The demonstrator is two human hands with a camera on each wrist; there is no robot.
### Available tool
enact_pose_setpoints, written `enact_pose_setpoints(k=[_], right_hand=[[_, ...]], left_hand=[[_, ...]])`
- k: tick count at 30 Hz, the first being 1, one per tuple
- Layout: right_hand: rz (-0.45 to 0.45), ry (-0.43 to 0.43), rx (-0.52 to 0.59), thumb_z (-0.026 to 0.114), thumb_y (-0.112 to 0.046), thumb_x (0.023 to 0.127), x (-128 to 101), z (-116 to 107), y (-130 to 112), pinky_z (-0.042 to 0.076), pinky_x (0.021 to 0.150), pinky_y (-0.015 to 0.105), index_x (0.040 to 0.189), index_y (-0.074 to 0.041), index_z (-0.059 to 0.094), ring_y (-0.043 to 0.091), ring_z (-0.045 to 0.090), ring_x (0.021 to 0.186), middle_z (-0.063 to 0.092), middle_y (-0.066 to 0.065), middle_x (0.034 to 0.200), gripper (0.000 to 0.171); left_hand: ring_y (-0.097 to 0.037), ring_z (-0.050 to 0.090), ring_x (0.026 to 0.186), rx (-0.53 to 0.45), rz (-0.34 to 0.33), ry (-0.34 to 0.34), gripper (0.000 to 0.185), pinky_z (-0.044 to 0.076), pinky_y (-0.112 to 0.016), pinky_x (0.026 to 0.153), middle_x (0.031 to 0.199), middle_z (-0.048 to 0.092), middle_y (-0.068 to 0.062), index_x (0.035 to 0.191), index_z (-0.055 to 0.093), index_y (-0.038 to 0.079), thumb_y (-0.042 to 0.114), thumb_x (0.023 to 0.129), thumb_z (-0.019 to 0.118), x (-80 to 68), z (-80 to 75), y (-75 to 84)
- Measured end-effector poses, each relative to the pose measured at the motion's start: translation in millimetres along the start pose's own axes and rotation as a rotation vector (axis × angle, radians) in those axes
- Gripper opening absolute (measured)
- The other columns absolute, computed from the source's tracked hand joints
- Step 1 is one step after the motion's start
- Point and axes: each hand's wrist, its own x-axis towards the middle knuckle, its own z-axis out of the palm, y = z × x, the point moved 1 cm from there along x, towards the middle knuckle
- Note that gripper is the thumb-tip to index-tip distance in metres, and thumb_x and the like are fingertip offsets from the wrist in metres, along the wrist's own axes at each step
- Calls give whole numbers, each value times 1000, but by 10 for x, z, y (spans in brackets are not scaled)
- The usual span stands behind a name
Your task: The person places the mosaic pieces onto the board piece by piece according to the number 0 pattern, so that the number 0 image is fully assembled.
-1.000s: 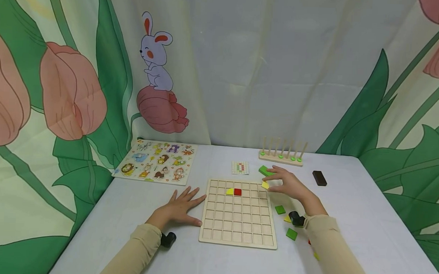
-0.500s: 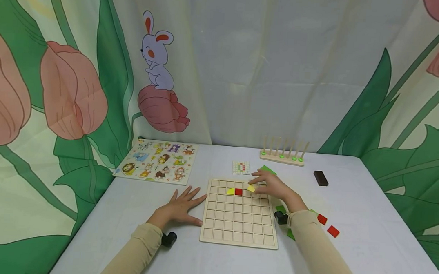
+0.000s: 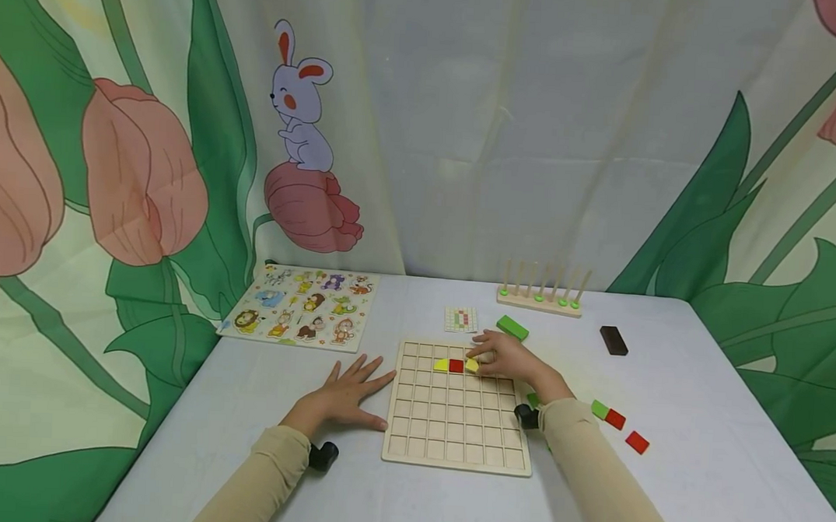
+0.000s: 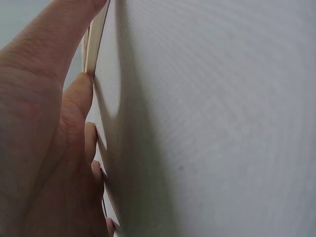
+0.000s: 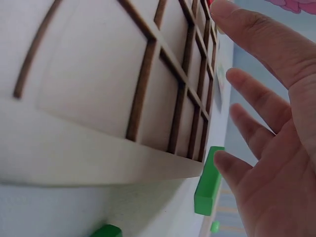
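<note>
Right hand (image 3: 513, 359) pinches yellow piece (image 3: 472, 365) near far edge of board (image 3: 456, 432).

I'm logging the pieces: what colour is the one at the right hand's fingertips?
The piece at the right hand is yellow, clearest in the head view.

White table (image 3: 352, 492) (draped, perhaps) bears gridded board (image 3: 454, 431).

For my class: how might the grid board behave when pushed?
The grid board looks wooden, so it is probably stiff. Being broad and low, it should slide rather than tip. Its ridges may keep the red tile from shifting.
</note>
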Motion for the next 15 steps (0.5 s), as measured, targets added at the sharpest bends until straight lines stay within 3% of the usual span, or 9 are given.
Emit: enact_pose_setpoints(k=[15], right_hand=[[16,-28,37,74,-24,81,12,58,73,39,105,53,112,-14,70,38,43,132,52,17,137,33]], left_hand=[[-35,2,148,2,18,18,93,3,-68,113,161,10,-4,150,23,33,69,74,62,-2,-6,0]])
